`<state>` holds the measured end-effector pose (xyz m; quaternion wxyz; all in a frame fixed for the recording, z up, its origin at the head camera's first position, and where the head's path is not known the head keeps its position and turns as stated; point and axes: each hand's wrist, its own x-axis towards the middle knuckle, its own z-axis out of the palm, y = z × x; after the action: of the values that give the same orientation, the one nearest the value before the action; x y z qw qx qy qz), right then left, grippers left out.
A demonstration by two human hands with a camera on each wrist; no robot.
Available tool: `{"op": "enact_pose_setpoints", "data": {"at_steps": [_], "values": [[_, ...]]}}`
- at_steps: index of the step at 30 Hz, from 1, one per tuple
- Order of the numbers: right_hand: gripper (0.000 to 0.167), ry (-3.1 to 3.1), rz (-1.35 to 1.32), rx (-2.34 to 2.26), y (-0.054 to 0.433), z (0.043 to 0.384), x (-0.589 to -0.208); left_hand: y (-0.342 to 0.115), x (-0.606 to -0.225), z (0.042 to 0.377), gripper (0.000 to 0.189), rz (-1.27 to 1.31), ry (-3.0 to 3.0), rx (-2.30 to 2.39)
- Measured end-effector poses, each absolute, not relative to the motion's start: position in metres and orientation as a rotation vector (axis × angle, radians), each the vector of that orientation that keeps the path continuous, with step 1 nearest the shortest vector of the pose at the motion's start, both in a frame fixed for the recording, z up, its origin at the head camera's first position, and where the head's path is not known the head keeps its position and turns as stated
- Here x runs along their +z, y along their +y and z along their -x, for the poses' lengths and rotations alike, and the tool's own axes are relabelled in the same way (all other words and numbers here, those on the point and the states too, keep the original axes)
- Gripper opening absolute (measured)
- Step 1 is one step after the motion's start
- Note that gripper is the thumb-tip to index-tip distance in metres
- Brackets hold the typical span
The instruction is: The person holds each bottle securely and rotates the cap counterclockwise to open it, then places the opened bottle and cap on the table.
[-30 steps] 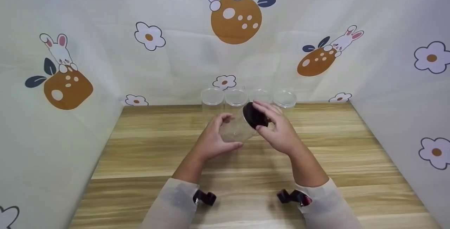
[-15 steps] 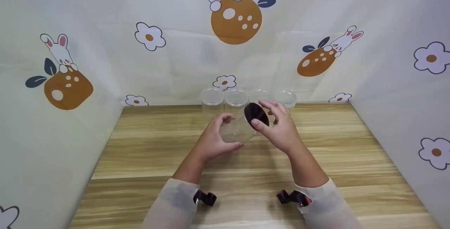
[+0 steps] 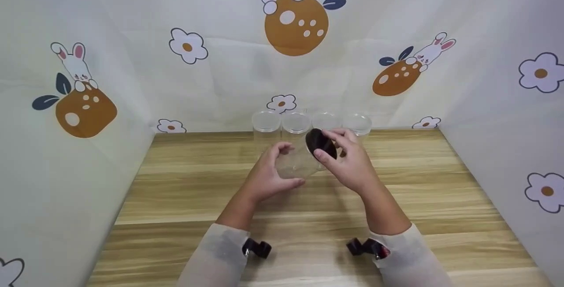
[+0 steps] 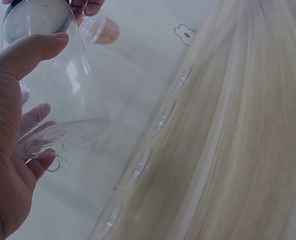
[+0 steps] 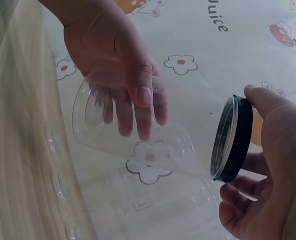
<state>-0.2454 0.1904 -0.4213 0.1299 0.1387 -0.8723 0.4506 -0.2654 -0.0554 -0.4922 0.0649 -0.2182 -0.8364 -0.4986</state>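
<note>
A clear jar [image 3: 296,163], tilted with its mouth up to the right, is held above the table between both hands. My left hand [image 3: 269,176] grips its body, thumb on the near side and fingers round the far side; these show through the clear wall in the right wrist view. At the jar's mouth sits a black lid [image 3: 320,144], which my right hand [image 3: 354,163] holds by the edge with thumb and fingers. In the right wrist view the lid [image 5: 240,140] covers the mouth, and the jar [image 5: 195,125] holds nothing visible.
Several clear jars stand in a row at the table's back edge, the leftmost jar [image 3: 266,124] just behind my left hand. Patterned cloth [image 3: 220,75] walls the wooden table [image 3: 185,199] at the back and sides. A black wrist device [image 3: 257,248] sits on the left sleeve.
My right fingers and thumb have shifted round the lid: the fingers lifted off its edge, then came back, and the thumb moved farther onto its top. The left hand and the jar stay put.
</note>
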Motion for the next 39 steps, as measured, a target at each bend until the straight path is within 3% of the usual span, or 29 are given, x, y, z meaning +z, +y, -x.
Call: {"op": "enact_pose_setpoints", "data": {"at_steps": [7,19,25,32,39], "values": [[0.051,-2.470,-0.593,1.339,0.1936,0.2444,-0.4227,-0.0557,-0.4924,0.2661,0.097,0.663,-2.514,-1.509],[0.060,-2.393,-0.736,1.411,0.1937,0.2435,-0.4230,-0.0558,-0.4920,0.2652,0.096,0.663,-2.517,-1.498],[0.049,-2.398,-0.599,1.382,0.1937,0.2431,-0.4217,-0.0554,-0.4921,0.2655,0.095,0.660,-2.514,-1.520],[0.055,-2.518,-0.356,1.285,0.1920,0.2446,-0.4198,-0.0551,-0.4931,0.2654,0.095,0.638,-2.535,-1.516],[0.062,-2.599,-0.311,1.231,0.1899,0.2445,-0.4189,-0.0545,-0.4926,0.2645,0.095,0.632,-2.541,-1.505]]}}
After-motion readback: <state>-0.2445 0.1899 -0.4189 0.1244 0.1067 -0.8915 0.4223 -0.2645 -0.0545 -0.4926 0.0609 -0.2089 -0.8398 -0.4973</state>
